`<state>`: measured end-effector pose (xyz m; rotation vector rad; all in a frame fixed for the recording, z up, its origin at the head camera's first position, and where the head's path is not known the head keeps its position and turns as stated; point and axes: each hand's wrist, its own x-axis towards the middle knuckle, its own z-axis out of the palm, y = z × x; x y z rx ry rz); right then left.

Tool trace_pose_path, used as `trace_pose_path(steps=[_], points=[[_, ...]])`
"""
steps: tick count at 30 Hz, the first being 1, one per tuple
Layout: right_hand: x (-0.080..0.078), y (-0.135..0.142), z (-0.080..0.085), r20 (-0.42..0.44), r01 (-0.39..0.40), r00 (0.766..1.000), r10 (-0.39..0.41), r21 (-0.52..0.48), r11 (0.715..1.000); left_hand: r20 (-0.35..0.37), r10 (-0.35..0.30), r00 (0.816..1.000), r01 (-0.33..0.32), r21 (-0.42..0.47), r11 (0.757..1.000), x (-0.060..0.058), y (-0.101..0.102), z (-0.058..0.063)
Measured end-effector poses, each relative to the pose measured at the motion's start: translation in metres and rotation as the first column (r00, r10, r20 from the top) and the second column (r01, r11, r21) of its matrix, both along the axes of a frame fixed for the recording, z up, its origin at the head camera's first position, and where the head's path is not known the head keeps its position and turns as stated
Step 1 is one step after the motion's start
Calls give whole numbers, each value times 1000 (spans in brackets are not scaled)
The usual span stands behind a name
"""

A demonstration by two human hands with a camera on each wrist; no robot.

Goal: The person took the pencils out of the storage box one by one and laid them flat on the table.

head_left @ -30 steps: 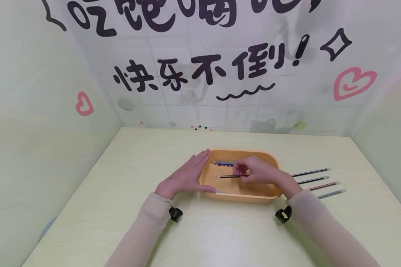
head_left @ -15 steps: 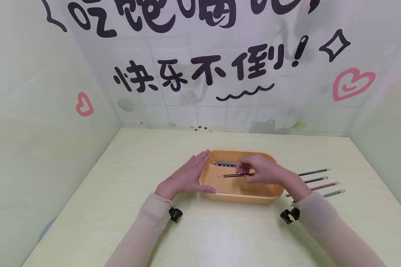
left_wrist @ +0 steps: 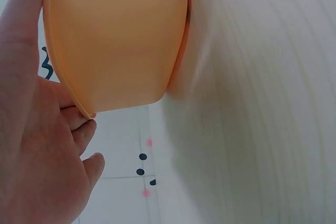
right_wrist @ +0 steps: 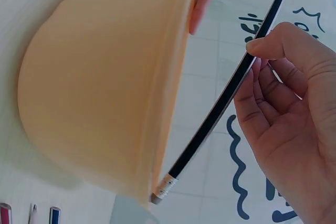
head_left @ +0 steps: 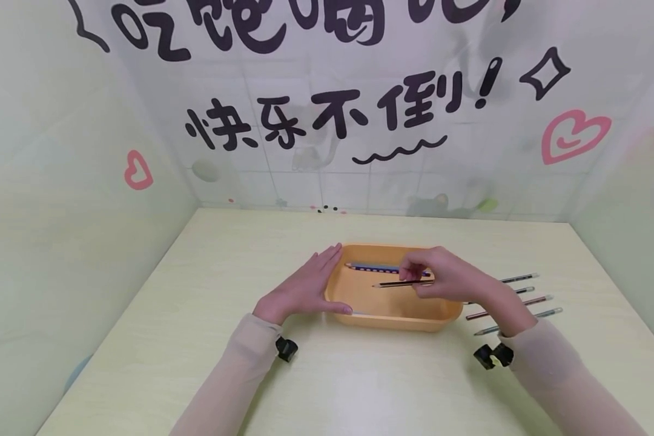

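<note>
My right hand (head_left: 449, 275) pinches a black pencil (head_left: 389, 284) between thumb and fingers, above the orange plastic tray (head_left: 392, 325). In the right wrist view the pencil (right_wrist: 210, 119) slants, its sharpened tip up and its eraser end down by the tray's rim. The left hand (head_left: 304, 289) rests on the tray's left end, fingers extended along the rim and thumb spread along the front edge. The left wrist view has these fingers touching the rim of the tray (left_wrist: 121, 35). Blue patterned pencils (head_left: 370, 269) lie inside along the tray's back wall, partly hidden by the right hand.
Several pencils, among them a red one (head_left: 534, 301) and a grey-green one (head_left: 547, 313), lie side by side on the pale table (head_left: 240, 254) right of the tray, partly behind the right forearm. A printed wall sheet (head_left: 283, 188) stands behind the table.
My right hand has moved to the right with the black pencil, uncovering more of the blue pencils in the tray and of those on the table. The left hand has stayed put.
</note>
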<state>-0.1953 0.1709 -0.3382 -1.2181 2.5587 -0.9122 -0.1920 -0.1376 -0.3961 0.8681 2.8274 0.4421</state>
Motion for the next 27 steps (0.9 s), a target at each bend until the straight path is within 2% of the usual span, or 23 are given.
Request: trace_pose_path(steps=[12, 20, 27], points=[[9, 22, 15, -67, 59, 996, -59, -1, 998, 8, 0, 1000, 0, -9, 1000, -1, 1, 0], [10, 38, 16, -123, 93, 988, -92, 3, 996, 13, -3, 1000, 3, 6, 1000, -2, 1, 1], [11, 51, 15, -123, 137, 984, -131, 37, 990, 12, -1, 1000, 1, 7, 1000, 0, 1, 1]])
